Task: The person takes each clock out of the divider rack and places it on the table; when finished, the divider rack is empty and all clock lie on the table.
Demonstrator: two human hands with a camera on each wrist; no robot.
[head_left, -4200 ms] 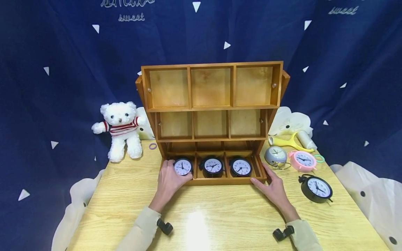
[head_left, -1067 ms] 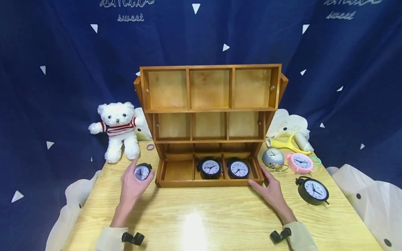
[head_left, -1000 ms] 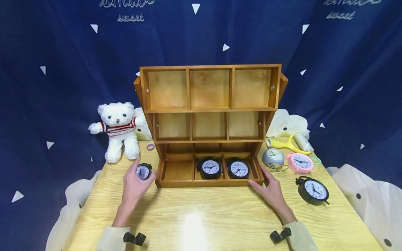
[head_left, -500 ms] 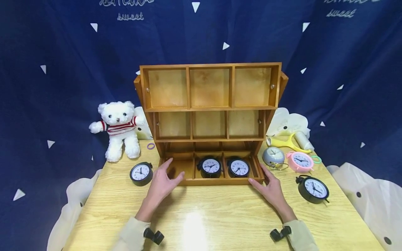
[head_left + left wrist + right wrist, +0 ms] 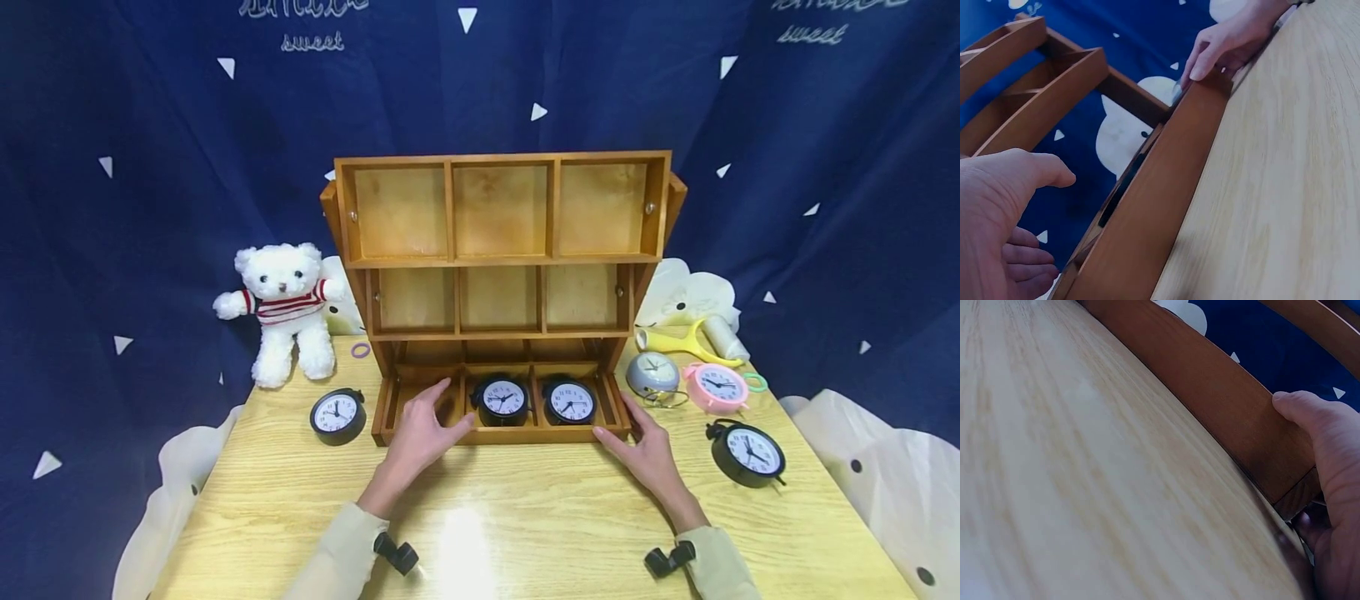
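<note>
A wooden three-tier shelf (image 5: 504,435) stands in the middle of the table, its bottom tray split into three compartments. The left hand (image 5: 422,427) hovers over the left compartment with thumb and fingers spread and nothing between them. Its thumb tip is close to the black alarm clock (image 5: 503,399) in the middle compartment. Another black alarm clock (image 5: 570,402) lies in the right compartment. At the tray's front right corner, the right hand (image 5: 649,446) grips the wood, thumb on the front board (image 5: 1229,403) and fingers round the side. A third black alarm clock (image 5: 337,416) rests on the table left of the shelf.
A white teddy bear (image 5: 287,312) sits at the back left near a purple ring (image 5: 361,350). On the right are a grey clock (image 5: 653,373), a pink clock (image 5: 718,387), a black clock (image 5: 747,452), a yellow Y-shaped tool (image 5: 690,342) and a green ring (image 5: 756,382).
The left hand lifted the black alarm clock from the left compartment, put it on the table to the left and let go. It then moved back right over the tray. The right hand stayed put.
</note>
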